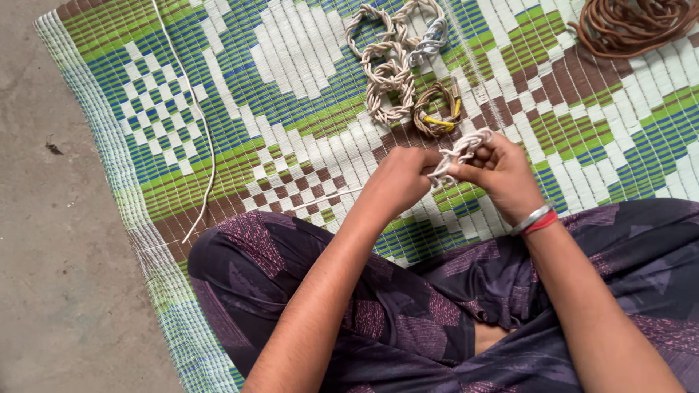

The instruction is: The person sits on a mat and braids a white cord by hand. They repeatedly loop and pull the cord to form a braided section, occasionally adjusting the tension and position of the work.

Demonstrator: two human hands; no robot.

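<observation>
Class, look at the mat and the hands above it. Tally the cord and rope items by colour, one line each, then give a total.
White or cream: 3: knotted piece in both hands, braided pile, loose cord
Brown: 1: coil
Brown and yellow: 1: small ring
Total: 5

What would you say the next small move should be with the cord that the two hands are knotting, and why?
Probably pull the loose strand snug. Both the left hand and the right hand pinch the pale knotted cord between them, and a thin strand trails slack from it across the woven mat.
</observation>
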